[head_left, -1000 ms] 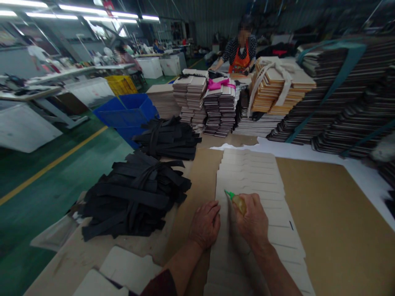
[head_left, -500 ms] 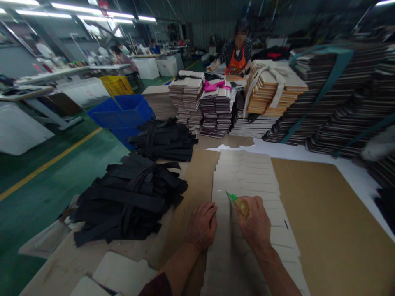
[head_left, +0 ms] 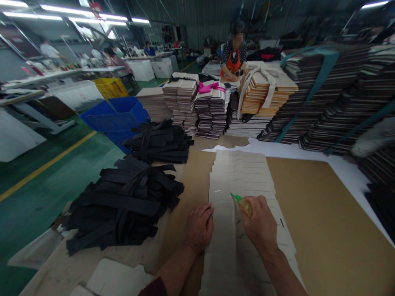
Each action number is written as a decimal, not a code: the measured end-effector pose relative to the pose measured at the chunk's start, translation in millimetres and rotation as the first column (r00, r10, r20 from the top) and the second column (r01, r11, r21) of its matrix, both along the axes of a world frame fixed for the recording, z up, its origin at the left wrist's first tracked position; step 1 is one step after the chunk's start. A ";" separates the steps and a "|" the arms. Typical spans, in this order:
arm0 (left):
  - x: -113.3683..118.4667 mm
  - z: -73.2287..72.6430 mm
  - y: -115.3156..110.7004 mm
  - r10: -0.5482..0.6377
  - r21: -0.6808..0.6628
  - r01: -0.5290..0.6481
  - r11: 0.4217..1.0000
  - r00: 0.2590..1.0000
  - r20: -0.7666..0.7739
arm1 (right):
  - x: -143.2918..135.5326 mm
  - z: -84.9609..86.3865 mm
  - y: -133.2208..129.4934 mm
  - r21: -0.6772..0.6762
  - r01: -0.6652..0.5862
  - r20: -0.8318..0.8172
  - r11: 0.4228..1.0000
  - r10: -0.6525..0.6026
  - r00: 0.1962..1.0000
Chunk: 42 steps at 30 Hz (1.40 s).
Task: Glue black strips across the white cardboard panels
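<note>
A long row of overlapping off-white boards (head_left: 247, 176) lies in front of me, each showing a narrow strip. My right hand (head_left: 261, 222) is wrapped round a yellowish glue bottle (head_left: 246, 207). Its green nozzle (head_left: 235, 197) points left and away from me, with the tip at or just over one of the boards. A thin shiny line shows on the board left of the tip. Beside the row's left edge, my left hand (head_left: 199, 228) lies palm down, its fingertips at the boards' edge. The bottle's lower part is hidden inside my right hand.
Brown sheets (head_left: 327, 213) lie under the row. Bundles of black strips (head_left: 123, 201) are at left, with loose white boards (head_left: 119, 277) nearer. Behind stand tied board stacks (head_left: 210, 109), a blue crate (head_left: 114, 117) and tall dark stacks (head_left: 333, 90). A co-worker (head_left: 233, 57) is beyond.
My right hand has moved the bottle rightward across the board, lengthening the shiny line. My left hand stays at the edge. The view has shifted slightly; the co-worker's arm has drawn inward.
</note>
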<state>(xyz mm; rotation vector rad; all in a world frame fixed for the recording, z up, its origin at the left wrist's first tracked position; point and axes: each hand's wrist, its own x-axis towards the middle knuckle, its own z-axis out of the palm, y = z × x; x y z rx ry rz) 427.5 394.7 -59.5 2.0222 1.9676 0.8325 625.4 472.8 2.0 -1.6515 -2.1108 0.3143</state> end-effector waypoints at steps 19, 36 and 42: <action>-2.4 -7.3 2.1 -0.002 0.038 0.003 0.999 1.000 -0.030 | 26.1 1.9 6.8 0.034 0.044 0.028 0.998 -0.045 0.999; -3.6 -5.4 4.3 0.006 0.085 -0.003 0.996 0.999 -0.035 | 61.8 -5.8 12.7 0.103 0.191 0.048 0.976 -0.196 0.979; -4.5 -9.2 4.1 0.001 0.092 0.004 0.996 0.999 -0.050 | 74.5 -9.8 14.7 0.115 0.186 0.036 0.976 -0.191 0.981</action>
